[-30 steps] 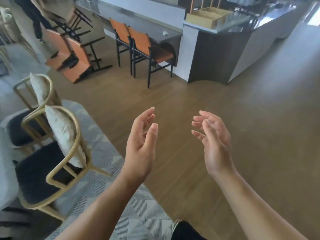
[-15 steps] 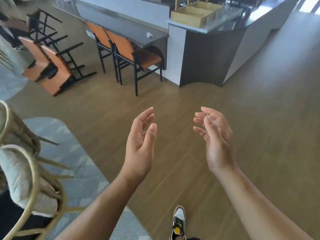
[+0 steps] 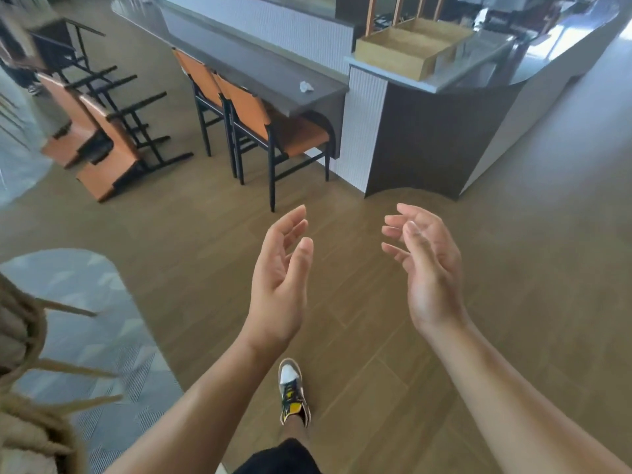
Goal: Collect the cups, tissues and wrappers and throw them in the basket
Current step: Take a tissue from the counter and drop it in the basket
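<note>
From the head camera, the left hand (image 3: 278,278) and right hand (image 3: 425,268) are held up apart, fingers loose, holding nothing (likely ready to grab). A crumpled tissue (image 3: 306,86) lies far ahead on the grey counter (image 3: 260,73), above the orange chairs (image 3: 260,121). No basket shows.

Tissue (image 3: 306,86): one small white wad, crumpled into irregular lump, folds and creases faintly visible. Lies loose on long dark grey tabletop (image 3: 239,68), resting flat on surface. Position: near tabletop's right end, short of right front corner, roughly midway between back edge and front edge. Pale against dark surface, easy to pick out. Too small to tell whether single sheet or several.
</note>
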Available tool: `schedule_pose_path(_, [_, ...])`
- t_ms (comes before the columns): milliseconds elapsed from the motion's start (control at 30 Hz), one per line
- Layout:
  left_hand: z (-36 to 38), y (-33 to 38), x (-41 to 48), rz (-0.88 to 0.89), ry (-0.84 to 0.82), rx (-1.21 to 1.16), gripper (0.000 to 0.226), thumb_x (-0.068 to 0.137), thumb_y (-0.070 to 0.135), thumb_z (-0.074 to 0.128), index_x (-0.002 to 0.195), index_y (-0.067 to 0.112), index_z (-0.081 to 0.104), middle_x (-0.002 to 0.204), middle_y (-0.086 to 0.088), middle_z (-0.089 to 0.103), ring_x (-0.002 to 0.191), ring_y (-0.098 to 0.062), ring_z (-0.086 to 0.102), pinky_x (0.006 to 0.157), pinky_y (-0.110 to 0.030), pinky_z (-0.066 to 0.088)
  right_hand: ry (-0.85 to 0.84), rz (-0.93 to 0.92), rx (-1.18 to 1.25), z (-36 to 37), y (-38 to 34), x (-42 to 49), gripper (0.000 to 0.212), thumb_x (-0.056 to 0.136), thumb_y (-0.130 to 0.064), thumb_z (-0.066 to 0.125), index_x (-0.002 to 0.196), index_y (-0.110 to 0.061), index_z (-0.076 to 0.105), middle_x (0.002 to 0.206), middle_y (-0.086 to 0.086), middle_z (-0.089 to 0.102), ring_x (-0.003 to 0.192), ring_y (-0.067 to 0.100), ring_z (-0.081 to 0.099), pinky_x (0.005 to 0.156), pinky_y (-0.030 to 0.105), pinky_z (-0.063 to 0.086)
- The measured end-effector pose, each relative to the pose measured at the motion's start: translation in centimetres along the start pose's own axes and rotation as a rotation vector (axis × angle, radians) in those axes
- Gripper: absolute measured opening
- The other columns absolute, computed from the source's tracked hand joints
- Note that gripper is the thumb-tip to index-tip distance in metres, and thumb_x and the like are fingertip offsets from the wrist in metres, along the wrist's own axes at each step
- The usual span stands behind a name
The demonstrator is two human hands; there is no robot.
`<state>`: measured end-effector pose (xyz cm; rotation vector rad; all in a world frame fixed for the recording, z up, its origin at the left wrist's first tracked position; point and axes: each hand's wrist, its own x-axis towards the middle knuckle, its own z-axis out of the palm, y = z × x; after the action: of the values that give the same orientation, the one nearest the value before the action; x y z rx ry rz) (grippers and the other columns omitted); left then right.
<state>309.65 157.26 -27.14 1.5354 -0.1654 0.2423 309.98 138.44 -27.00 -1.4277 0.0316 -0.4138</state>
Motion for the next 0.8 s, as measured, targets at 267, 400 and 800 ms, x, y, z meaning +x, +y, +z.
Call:
schedule_pose_path(267, [-1.3,-4.5,18.5,0.020,-0.027,0.003,0.049,0.099,0.041,0.051,0.143,0.021,0.055,0.143,0.008,0.061,0.140,-0.011,0.054,0.116,-0.051,0.047,0.028,-0.003,0.014,7.2,4.4,17.3,0.028,0.098,-0.035,0.055,0.122,-0.025,0.066,0.116,0.002,0.071,0.111,0.020,0.067,0.093,0.040,0.056])
schedule_pose_path(400, [-1.7,-6.0,27.1,0.027,-0.055,0.008,0.052,0.095,0.046,0.051,0.141,0.022,0.056,0.139,0.013,0.062,0.138,-0.011,0.055,0.115,-0.053,0.048,0.036,-0.009,0.014,10.6,6.2,25.0,0.027,0.100,-0.032,0.053,0.123,-0.024,0.065,0.115,0.000,0.070,0.111,0.019,0.068,0.092,0.036,0.057])
schedule_pose_path(800, [3.2,-14.7,50.8,0.011,-0.057,0.049,0.052,0.096,0.045,0.051,0.142,0.021,0.056,0.143,0.008,0.061,0.139,-0.015,0.055,0.115,-0.054,0.048,0.049,0.015,0.047,12.6,15.0,48.7,0.028,0.099,-0.033,0.056,0.123,-0.022,0.066,0.117,0.007,0.070,0.112,0.020,0.067,0.091,0.034,0.056])
